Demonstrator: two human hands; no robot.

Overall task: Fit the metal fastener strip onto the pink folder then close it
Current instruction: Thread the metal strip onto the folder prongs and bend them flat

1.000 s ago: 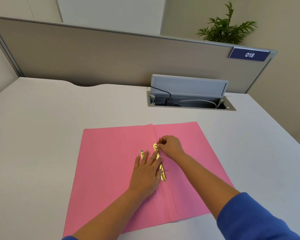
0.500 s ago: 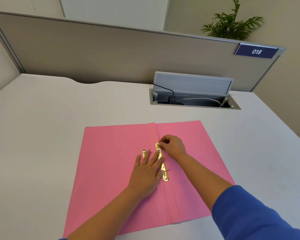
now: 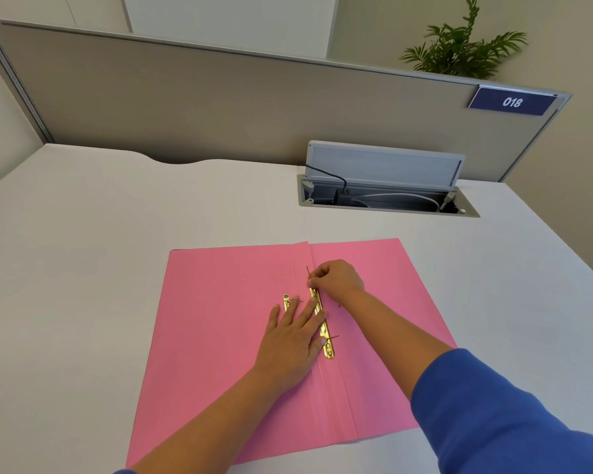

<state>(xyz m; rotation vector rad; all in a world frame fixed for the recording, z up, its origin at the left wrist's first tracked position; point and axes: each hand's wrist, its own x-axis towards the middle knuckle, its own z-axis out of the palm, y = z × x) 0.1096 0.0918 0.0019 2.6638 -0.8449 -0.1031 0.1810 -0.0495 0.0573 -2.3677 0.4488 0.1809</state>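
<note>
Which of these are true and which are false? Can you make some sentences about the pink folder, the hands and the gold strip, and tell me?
1. The pink folder lies open on the table. True.
2. The left hand is lifted high above the folder. False: it lies flat on the folder, fingers spread.
3. The gold strip lies along the folder's middle fold. True.
4. The right hand pinches something at the strip's far end. True.
5. The sign on the divider says 025. False: it says 018.
6. The plant stands on the folder. False: it is behind the divider.
</note>
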